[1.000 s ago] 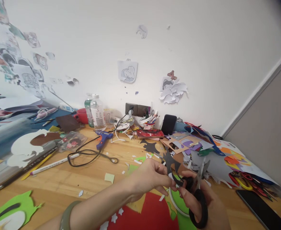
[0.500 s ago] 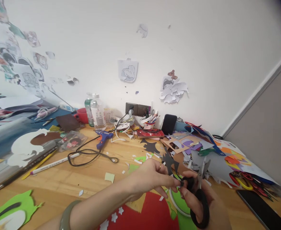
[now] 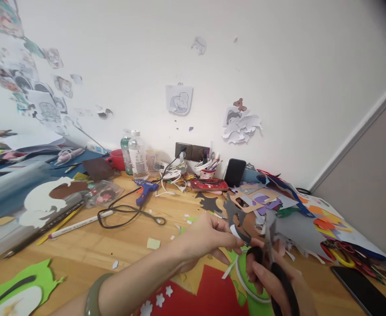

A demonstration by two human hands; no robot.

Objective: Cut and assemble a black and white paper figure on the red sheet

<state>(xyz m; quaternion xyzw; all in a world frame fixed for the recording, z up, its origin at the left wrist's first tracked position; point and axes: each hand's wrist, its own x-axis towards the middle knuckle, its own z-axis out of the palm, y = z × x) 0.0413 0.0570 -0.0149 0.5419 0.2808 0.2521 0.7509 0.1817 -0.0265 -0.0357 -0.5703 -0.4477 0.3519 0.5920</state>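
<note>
My left hand (image 3: 206, 239) is closed in a pinch on a narrow dark strip (image 3: 243, 235) that has a white face. Around the black handles of a pair of scissors (image 3: 283, 281) my right hand (image 3: 268, 276) is wrapped, with the metal blades pointing up and away. Its fingertips come close to the strip; whether they touch it I cannot tell. Below both hands lie a red sheet (image 3: 217, 292) with white flower shapes (image 3: 160, 300) and a roll of white tape (image 3: 243, 281) over green foam.
A blue glue gun (image 3: 145, 192) with a looped black cable lies left of centre. Dark paper scraps (image 3: 209, 202) and coloured sheets (image 3: 258, 197) are heaped at the right. Bottles (image 3: 138, 156) stand by the wall, and a phone (image 3: 360, 289) lies at the right edge.
The strip at my left fingertips now shows its white face. The scissors have turned, with the blades slightly left and lower. My view has shifted a little to the left.
</note>
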